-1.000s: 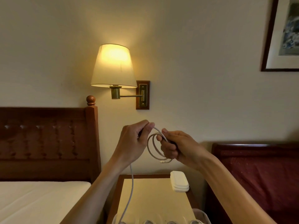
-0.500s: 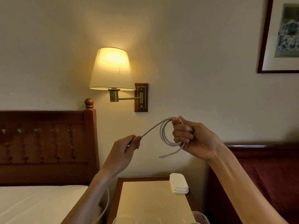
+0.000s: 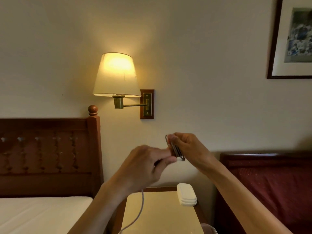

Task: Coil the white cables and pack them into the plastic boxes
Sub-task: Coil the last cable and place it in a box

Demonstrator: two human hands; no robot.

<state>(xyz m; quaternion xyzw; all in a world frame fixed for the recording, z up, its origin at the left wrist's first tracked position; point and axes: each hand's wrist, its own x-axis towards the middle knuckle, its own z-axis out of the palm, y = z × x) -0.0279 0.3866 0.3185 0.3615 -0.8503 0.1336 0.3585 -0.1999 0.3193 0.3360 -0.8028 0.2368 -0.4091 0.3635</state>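
Note:
My right hand [image 3: 186, 146] grips a small coil of white cable [image 3: 175, 152], seen edge-on and dark against the wall. My left hand [image 3: 143, 168] is just left of the coil, fingers curled and pinching the cable close to it; the hand is motion-blurred. The loose length of cable [image 3: 141, 210] hangs from under my left hand down past the nightstand's front. A corner of a clear plastic box [image 3: 208, 228] shows at the bottom edge. White box lids [image 3: 186, 196] are stacked on the nightstand's back right corner.
A cream-topped nightstand [image 3: 160, 215] stands below my hands, between a bed with a wooden headboard [image 3: 47, 154] on the left and a red upholstered bed [image 3: 273, 186] on the right. A lit wall lamp [image 3: 116, 76] hangs above, and a framed picture [image 3: 292, 39] at upper right.
My left hand has moved right and up to the coil, bringing another turn of cable to my right hand. The coil has turned edge-on and looks tighter.

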